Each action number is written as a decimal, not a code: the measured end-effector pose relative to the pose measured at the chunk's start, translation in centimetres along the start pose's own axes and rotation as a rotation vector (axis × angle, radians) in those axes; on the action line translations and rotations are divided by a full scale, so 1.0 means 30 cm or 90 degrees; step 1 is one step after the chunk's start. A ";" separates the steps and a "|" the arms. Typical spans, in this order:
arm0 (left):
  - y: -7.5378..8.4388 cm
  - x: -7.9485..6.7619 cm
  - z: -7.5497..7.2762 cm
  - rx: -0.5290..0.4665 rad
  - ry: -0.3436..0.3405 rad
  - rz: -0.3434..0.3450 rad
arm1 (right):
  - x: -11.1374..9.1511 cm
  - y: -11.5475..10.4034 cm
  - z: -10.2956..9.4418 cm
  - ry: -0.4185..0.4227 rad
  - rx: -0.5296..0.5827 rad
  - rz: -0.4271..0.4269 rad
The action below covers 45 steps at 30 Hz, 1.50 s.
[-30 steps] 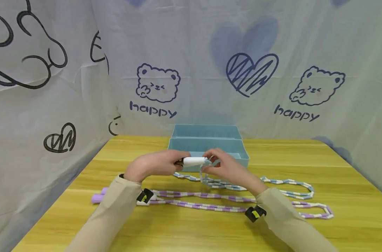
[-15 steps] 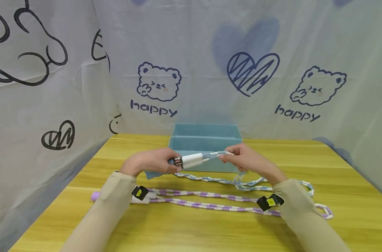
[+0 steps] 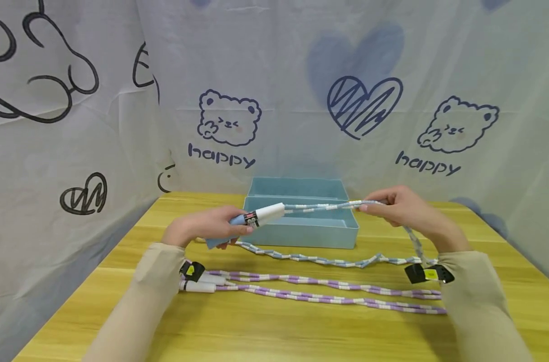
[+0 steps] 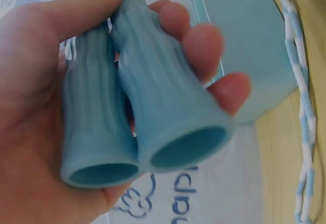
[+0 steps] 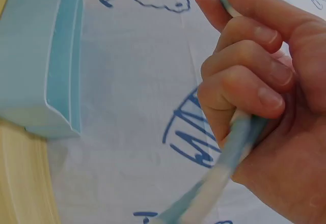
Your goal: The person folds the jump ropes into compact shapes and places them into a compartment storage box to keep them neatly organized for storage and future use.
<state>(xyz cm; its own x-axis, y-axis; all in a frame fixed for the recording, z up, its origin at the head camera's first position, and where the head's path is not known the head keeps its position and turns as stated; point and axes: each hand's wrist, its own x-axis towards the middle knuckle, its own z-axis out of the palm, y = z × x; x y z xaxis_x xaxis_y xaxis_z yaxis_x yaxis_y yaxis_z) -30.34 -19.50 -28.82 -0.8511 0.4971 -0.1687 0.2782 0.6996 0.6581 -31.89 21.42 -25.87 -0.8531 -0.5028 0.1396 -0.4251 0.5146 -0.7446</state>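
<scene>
My left hand (image 3: pixel 213 226) grips the two blue handles (image 4: pixel 163 86) of a jump rope, side by side, flared ends toward the wrist camera. White sleeves (image 3: pixel 270 213) at their other ends point right. From there the blue-and-white beaded cord (image 3: pixel 319 206) runs as a doubled strand to my right hand (image 3: pixel 398 206), raised above the table. My right thumb and index finger pinch the cord, and the other fingers curl round it. Below that hand the cord (image 5: pixel 219 183) hangs down toward my wrist. A blue-and-white beaded strand (image 3: pixel 301 258) lies along the table beneath.
Behind the hands stands a light blue box (image 3: pixel 301 236), its lid raised at the back. Purple-and-white beaded jump ropes (image 3: pixel 301 297) stretch across the table (image 3: pixel 274 332), white handle sleeves (image 3: pixel 199 286) beside my left forearm. A printed white curtain (image 3: pixel 292 75) hangs behind.
My right hand has moved right and up, drawing the cord out straight from the handles. The left hand has shifted slightly left, still holding both handles.
</scene>
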 end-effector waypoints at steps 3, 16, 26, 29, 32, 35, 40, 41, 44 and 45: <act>-0.027 -0.006 -0.021 0.031 0.011 0.013 | -0.007 0.006 -0.015 0.009 -0.024 0.019; -0.082 -0.039 -0.090 0.026 0.062 0.010 | 0.001 0.030 -0.033 0.083 -0.092 0.023; 0.036 0.105 0.083 -0.148 0.105 0.169 | 0.103 0.061 0.169 0.340 0.335 0.048; 0.082 0.118 0.130 -0.160 0.065 0.203 | 0.129 0.035 0.238 0.244 0.416 0.046; 0.120 0.120 0.155 -0.166 0.040 0.226 | 0.136 -0.003 0.280 0.158 0.458 0.021; 0.138 0.117 0.160 -0.175 0.024 0.231 | 0.132 -0.037 0.303 0.103 0.471 -0.007; 0.135 0.121 0.173 -0.221 -0.012 0.215 | 0.120 -0.043 0.337 0.027 0.448 -0.042; 0.134 0.121 0.176 -0.232 -0.023 0.215 | 0.119 -0.040 0.345 0.007 0.443 -0.052; 0.130 0.127 0.186 -0.252 -0.066 0.219 | 0.120 -0.029 0.365 -0.051 0.410 -0.098; 0.130 0.129 0.188 -0.252 -0.081 0.227 | 0.120 -0.025 0.369 -0.059 0.389 -0.116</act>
<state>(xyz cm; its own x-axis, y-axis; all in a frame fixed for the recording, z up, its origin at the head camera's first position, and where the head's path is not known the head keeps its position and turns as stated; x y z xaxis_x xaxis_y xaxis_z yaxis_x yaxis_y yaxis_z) -30.04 -11.94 -31.05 -0.6673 0.7435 0.0433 0.3298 0.2429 0.9123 -31.30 11.53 -32.02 -0.7421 -0.6171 0.2617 -0.2876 -0.0594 -0.9559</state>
